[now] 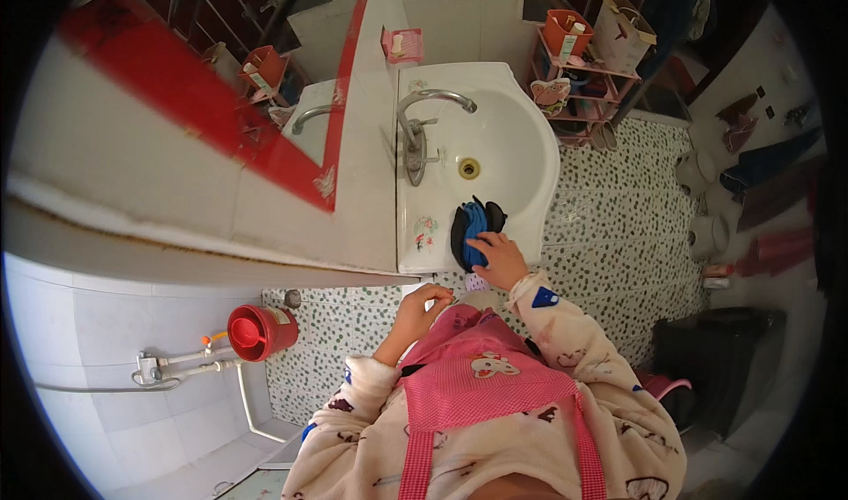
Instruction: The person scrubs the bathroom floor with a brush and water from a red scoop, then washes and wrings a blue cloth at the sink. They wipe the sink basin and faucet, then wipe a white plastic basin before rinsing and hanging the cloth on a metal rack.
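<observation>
A blue and black cloth bundle (pixel 475 228) lies on the near rim of the white washbasin (pixel 521 208). My right hand (pixel 500 260) rests on its near side, with thumb and fingers bent around the blue fabric. What exactly the bundle is cannot be made out. My left hand (pixel 422 311) hangs lower and to the left, in front of my pink apron (pixel 477 385) and off the basin. Its fingers are curled in toward the thumb, and anything inside them is hidden. Behind the bundle, a curved metal faucet (pixel 413 138) stands at the basin's left side.
A red-framed mirror (pixel 340 102) covers the wall at left, with a pink soap dish (pixel 403 45) beyond it. A pink shelf rack (pixel 587 85) holds boxes at the far right. A red bucket (pixel 281 319) sits at lower left, and a black bin (pixel 715 359) at right.
</observation>
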Demonstrator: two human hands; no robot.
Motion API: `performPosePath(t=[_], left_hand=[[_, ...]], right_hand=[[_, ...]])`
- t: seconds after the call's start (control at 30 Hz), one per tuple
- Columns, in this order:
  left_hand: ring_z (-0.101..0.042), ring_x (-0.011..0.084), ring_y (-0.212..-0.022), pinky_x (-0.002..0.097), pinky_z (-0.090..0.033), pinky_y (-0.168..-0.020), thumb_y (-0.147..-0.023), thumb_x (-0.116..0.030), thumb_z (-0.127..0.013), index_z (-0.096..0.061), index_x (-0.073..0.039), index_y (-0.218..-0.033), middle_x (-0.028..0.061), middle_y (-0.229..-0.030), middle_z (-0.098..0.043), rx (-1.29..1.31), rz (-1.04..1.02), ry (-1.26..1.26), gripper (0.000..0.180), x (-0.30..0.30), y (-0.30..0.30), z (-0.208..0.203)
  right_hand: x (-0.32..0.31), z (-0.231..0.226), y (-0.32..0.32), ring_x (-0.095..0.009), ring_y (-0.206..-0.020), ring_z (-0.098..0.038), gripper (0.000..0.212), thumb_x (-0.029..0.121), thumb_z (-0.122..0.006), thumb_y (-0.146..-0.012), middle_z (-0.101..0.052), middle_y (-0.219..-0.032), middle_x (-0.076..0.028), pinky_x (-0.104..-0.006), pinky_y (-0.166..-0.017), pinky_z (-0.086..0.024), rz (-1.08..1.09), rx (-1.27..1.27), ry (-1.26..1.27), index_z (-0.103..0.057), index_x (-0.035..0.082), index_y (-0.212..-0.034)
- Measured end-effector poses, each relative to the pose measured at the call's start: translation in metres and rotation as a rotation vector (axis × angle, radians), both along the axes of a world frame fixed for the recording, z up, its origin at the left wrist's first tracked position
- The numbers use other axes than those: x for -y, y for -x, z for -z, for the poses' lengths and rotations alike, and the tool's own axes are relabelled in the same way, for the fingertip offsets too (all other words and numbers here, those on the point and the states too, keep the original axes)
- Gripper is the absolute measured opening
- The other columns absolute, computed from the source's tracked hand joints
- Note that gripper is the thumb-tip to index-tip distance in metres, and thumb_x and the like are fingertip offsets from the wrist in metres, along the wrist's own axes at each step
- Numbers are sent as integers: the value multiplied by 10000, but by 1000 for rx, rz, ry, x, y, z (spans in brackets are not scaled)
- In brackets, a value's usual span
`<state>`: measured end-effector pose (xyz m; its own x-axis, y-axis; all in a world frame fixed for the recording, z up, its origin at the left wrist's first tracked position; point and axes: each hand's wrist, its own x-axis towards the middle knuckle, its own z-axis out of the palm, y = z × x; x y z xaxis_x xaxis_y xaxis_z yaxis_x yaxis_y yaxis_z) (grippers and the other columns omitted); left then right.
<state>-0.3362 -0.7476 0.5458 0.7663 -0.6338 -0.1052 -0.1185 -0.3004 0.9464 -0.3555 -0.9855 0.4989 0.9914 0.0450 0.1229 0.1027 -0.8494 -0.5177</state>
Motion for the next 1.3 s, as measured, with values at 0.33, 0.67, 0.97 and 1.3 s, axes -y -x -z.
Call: performPosePath(t=[0.33,0.67,0.97,1.3], left_hand=[[-550,282,-1071,377,-443,-907,-749,-116,-713,-525,-98,-1229,115,-1181,-545,272,8,-2,516,156,-70,7],[-310,265,-1338,594,-133,-1106,-681,-254,-707,-403,-88,-1345,73,-1325,-441,1032,233,179,749,366,-147,-43],[-387,290,-1279,527,-210,-1084,-695,-181,-697,-437,-80,-1310,134,-1313,-430,634,98,349,676,417,-169,-93],[-560,208,-806,315,-461,-717,-764,-204,-728,-562,-67,-978,64,-949,-563,42,-398,91,303,477,-167,-76]], right_hand=[[121,35,-67,-168,-772,-632,380,96,-659,-809,-650,-1039,-88,-294,-704,-519,-15,-423,-799,-600,77,-1184],[252,6,-271,-291,-832,-652,282,137,-601,-818,-628,-980,-109,-409,-722,-529,90,-162,354,-626,141,-1099],[290,13,-382,-294,-802,-660,140,126,-527,-842,-586,-959,-124,-406,-639,-533,-142,19,637,-604,90,-953],[314,31,-394,-308,-847,-655,209,139,-522,-855,-588,-996,-118,-424,-701,-533,-316,-97,587,-610,116,-1042]])
